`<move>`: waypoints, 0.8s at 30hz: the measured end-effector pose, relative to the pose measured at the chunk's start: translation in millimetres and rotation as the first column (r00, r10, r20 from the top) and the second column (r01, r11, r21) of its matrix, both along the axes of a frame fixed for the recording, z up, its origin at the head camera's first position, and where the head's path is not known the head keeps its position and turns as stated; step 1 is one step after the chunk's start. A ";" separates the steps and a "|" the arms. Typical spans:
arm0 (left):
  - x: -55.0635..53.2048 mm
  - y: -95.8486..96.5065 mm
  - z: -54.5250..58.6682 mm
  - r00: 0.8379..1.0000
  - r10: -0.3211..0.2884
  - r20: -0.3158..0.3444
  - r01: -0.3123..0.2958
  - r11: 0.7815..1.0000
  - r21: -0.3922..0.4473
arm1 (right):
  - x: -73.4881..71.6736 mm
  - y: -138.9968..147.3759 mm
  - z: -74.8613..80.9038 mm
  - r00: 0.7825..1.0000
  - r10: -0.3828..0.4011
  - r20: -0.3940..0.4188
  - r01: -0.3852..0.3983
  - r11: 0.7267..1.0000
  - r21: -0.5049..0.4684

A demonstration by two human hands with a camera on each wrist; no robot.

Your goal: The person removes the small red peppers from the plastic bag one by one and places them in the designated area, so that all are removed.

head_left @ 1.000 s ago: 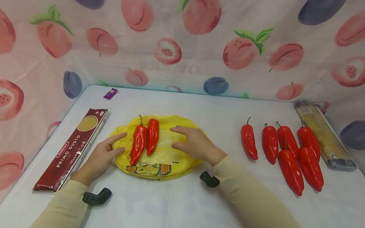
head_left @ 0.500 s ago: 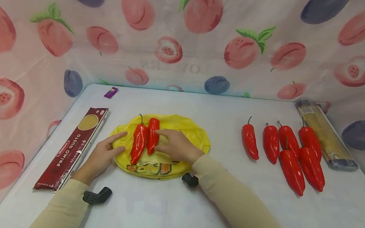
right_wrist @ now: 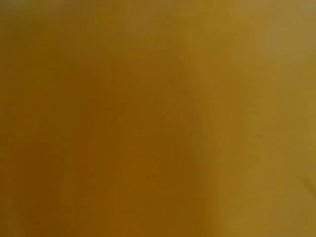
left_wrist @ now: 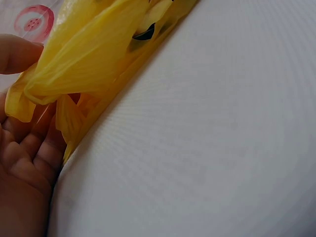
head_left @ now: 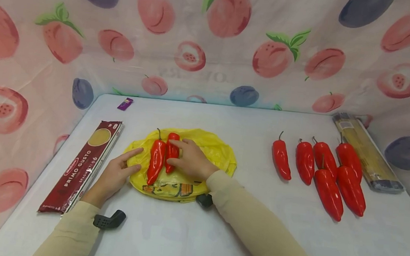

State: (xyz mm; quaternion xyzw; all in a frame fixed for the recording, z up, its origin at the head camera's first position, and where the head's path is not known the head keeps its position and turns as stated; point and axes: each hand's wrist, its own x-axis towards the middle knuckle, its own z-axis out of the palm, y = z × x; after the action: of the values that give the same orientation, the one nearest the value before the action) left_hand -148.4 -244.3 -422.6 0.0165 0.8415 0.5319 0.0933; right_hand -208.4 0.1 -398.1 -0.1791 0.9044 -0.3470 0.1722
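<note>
A crumpled yellow plastic bag (head_left: 215,145) lies flat on the white table, with two red peppers on it. The left pepper (head_left: 156,160) has a stem; on the right one (head_left: 173,153) I see none. My right hand (head_left: 192,159) curls its fingers and thumb over the right pepper and holds it, covering part of its middle. At the bag's left edge rests my left hand (head_left: 112,176), its fingers loosely spread. The left wrist view shows my left fingers (left_wrist: 47,148) beside and partly behind a fold of the bag (left_wrist: 89,69). Only yellow-brown blur fills the right wrist view.
Left of my left hand lies a dark red spaghetti packet (head_left: 82,165). A small purple sachet (head_left: 125,104) is near the back edge. Several more red peppers (head_left: 328,193) lie on the right, by a clear-wrapped spaghetti pack (head_left: 369,154). A fruit-patterned curtain (head_left: 210,75) surrounds the table.
My right hand has moved left across the bag, and its fingers have come over the right pepper. My left hand and the peppers have stayed in place.
</note>
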 end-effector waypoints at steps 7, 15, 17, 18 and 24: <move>0.0 -0.2 -0.8 1.000 0.000 -0.002 0.000 1.000 0.001 | -2.5 -3.3 -3.6 1.000 0.012 0.006 -0.012 1.000 0.013; -1.6 -0.3 -0.4 1.000 0.003 0.005 -0.003 1.000 -0.005 | -1.5 -0.2 0.6 0.997 0.028 0.069 -0.026 0.999 -0.024; -1.6 -0.1 -0.4 1.000 0.005 0.005 -0.005 1.000 -0.001 | -0.9 0.7 0.9 0.996 0.028 0.083 -0.026 0.999 -0.026; -1.4 0.0 -0.4 1.000 0.005 0.006 -0.005 1.000 0.004 | -0.6 1.0 0.8 0.996 0.026 0.091 -0.024 0.999 -0.027; 0.1 0.8 -0.2 1.000 0.009 0.017 -0.010 1.000 0.017 | 1.7 3.7 1.2 0.991 0.026 0.132 -0.021 0.999 -0.043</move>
State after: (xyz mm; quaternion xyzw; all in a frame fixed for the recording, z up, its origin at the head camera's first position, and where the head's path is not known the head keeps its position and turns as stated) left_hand -148.3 -243.5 -422.9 0.0088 0.8361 0.5398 0.0977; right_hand -206.8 3.8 -396.8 -0.1698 0.8813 -0.3748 0.2323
